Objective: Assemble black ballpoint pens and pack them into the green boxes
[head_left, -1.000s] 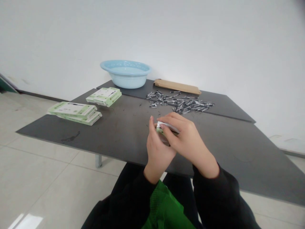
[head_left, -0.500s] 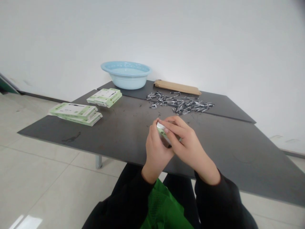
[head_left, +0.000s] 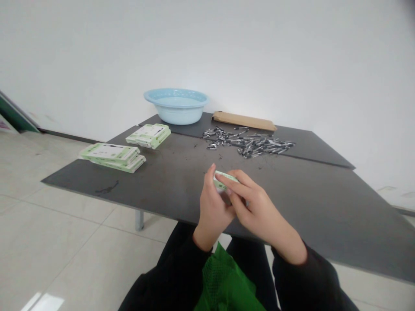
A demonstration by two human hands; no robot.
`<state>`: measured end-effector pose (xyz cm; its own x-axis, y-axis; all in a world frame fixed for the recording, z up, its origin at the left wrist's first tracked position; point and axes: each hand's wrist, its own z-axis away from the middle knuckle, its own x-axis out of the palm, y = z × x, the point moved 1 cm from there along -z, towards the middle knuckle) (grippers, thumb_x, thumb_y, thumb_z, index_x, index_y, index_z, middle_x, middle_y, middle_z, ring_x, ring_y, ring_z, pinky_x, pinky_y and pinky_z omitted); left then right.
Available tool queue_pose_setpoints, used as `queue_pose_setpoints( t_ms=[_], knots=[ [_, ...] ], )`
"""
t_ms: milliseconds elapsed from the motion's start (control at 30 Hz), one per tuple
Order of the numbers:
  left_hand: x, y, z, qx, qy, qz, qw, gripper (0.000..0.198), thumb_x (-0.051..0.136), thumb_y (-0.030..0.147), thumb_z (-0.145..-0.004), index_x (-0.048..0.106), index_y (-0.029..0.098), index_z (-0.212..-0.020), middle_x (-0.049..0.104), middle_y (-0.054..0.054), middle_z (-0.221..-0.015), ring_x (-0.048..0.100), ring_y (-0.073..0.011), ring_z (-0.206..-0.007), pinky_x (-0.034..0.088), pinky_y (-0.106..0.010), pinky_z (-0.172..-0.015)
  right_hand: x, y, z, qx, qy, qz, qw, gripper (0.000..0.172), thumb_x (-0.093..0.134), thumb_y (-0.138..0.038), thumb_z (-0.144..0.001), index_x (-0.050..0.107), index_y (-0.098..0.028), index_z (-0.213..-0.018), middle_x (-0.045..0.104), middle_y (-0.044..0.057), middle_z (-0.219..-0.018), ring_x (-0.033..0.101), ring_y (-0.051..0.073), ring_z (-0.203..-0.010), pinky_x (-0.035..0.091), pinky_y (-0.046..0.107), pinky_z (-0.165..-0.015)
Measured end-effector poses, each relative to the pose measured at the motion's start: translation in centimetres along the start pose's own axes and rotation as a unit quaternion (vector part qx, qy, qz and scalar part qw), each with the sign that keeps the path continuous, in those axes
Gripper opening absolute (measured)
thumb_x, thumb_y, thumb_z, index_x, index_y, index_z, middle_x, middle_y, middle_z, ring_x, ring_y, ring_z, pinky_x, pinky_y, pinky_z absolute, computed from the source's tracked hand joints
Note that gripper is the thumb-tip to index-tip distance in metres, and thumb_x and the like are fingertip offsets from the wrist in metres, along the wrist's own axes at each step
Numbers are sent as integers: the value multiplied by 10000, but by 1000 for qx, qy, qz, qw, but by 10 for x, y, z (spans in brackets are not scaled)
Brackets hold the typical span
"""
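Note:
A small green-and-white box is held end-up between my two hands over the near edge of the table. My left hand is closed around its left side, thumb pointing up. From the right, my right hand grips the box, its fingers lying across the top end. Most of the box is hidden behind my fingers. Beyond my hands lies a loose pile of black-and-clear pens, with shorter pieces scattered at its left.
Two stacks of green-and-white boxes, one nearer and one farther, lie on the left of the dark table. A light blue basin stands at the back. A flat brown cardboard piece lies beside it, near the wall.
The end of the box between my hands now shows its green printed face, with the white flap no longer seen. My fingers have shifted slightly. The whole view has swung a little left.

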<state>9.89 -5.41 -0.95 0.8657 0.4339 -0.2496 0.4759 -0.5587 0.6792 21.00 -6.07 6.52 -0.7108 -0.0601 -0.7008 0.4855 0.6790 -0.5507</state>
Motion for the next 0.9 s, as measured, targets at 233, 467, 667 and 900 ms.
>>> queue_pose_setpoints(
  t_ms=[233, 467, 667, 900],
  knots=[
    [-39, -12, -38, -25, 24, -147, 989, 555, 678, 285, -728, 444, 217, -1227, 548, -91, -1120, 594, -233, -1000, 494, -362, -866, -15, 31, 27, 47, 171, -24, 984, 304, 516, -190, -906, 543, -250, -1203, 549, 84, -1165, 545, 215, -1070, 455, 366, -923],
    [-124, -84, -134, -159, -81, -414, 893, 604, 567, 505, -781, 445, 223, -1301, 596, -133, -1150, 602, -326, -1022, 470, -442, -866, -21, 70, 61, 114, 46, -32, 992, 170, 451, -180, -928, 611, -231, -951, 586, 53, -999, 578, 179, -936, 444, 301, -816],
    [-129, -170, -152, -204, -196, -534, 797, 593, 445, 497, -835, 504, 116, -1286, 557, -252, -1213, 538, -400, -1117, 394, -504, -912, -13, 82, 61, 163, -8, -35, 986, 199, 426, -128, -887, 608, -208, -886, 614, 50, -950, 593, 177, -879, 441, 305, -812],
    [-118, -197, -135, -163, -207, -564, 782, 545, 359, 457, -888, 591, 104, -1231, 550, -266, -1212, 529, -424, -1100, 311, -582, -938, -19, 102, 46, 160, -12, -13, 987, 204, 420, -126, -871, 607, -203, -893, 616, 47, -919, 584, 175, -837, 438, 292, -773]
  ],
)
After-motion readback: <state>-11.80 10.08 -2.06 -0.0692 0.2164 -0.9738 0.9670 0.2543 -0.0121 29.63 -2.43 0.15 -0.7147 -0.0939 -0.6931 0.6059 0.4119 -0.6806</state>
